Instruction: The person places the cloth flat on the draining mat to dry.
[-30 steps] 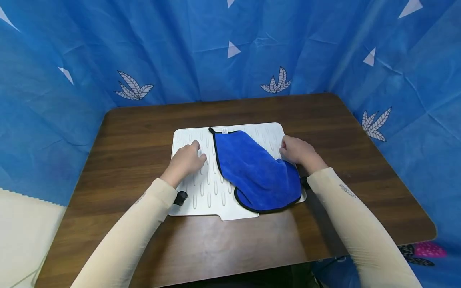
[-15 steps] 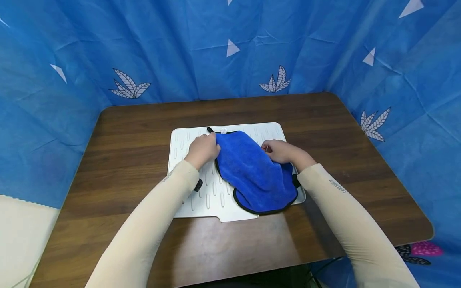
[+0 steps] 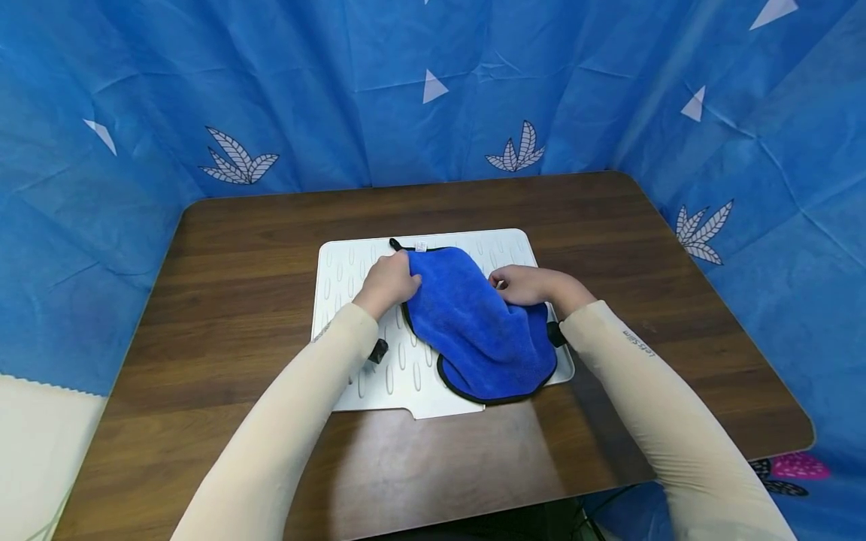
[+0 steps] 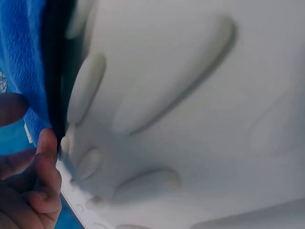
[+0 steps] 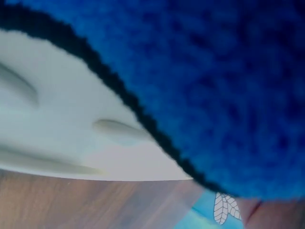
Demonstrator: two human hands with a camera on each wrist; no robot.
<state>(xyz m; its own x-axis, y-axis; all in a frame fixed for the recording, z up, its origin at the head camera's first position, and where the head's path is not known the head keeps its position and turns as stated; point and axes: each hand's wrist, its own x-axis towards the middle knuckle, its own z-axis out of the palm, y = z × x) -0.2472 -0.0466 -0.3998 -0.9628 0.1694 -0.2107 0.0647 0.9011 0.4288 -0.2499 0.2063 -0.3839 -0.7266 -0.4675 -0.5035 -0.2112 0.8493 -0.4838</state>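
Observation:
A blue cloth (image 3: 467, 323) with black edging lies askew over a white ridged board (image 3: 365, 376). My left hand (image 3: 389, 285) pinches the cloth's upper left edge, near its black loop and small white tag. In the left wrist view, the thumb and fingers (image 4: 46, 143) meet at the dark border. At the upper right side my right hand (image 3: 534, 287) grips the cloth with curled fingers, and folds bunch beside it. The right wrist view is mostly filled by blue pile, which hides nearly all of that hand; only a bit of skin (image 5: 276, 214) shows at the bottom.
The board lies on a dark wood-grain table (image 3: 257, 240). A blue curtain (image 3: 304, 75) with leaf and triangle prints surrounds the table's back and sides. Both forearms wear cream sleeves, with black wrist devices under them.
My left hand has moved right and up from the bare board onto the cloth's edge. The right hand has shifted left along the cloth, and both now hold it. The cloth is slightly more rumpled.

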